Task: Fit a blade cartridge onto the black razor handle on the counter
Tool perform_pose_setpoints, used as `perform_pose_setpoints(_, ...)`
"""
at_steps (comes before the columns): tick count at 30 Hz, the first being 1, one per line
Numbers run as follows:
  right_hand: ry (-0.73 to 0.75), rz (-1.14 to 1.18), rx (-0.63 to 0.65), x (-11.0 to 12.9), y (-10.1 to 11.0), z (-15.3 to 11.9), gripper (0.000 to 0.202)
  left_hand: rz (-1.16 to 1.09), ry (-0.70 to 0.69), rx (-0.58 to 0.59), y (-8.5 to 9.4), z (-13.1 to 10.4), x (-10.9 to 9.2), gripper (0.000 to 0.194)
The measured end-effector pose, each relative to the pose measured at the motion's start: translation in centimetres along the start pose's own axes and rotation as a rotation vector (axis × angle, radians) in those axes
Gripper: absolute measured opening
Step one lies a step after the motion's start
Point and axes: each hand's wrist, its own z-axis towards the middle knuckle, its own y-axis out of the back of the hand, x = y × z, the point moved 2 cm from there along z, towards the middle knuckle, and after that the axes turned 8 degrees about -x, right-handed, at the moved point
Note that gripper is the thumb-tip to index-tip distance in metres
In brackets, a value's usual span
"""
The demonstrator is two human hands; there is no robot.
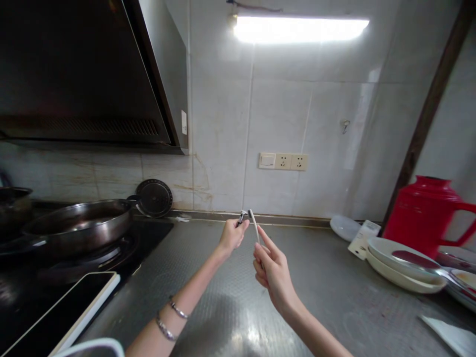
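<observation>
The right hand [273, 270] pinched a toothbrush [255, 227] well below its head, apparently keeping fingers clear of the bristles, which faced a small razor [241, 217] clasped in the left hand [233, 235] just beside; a metal countertop [219, 307] lay beneath both grips.

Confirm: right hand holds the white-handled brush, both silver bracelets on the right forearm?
No, wrong arm: the head view shows both silver bracelets on the left forearm. The right hand does hold the white-handled brush.
</observation>
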Motion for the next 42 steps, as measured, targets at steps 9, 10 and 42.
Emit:
perform_pose_setpoints(9,0.258,0.086,0.042,6.8,1.2,2.9,0.058,-0.125,-0.011,0.237,1.7,0.6,-1.8,0.039)
perform_pose_setpoints(10,0.289,0.085,0.042,7.5,1.5,3.4,0.056,-0.133,-0.026,0.251,1.9,0.6,-2.0,0.038)
perform_pose_setpoints(42,0.388,-0.604,0.114,11.0,9.1,8.4,0.04,-0.071,-0.133,0.423,1.8,0.4,-2.1,0.036)
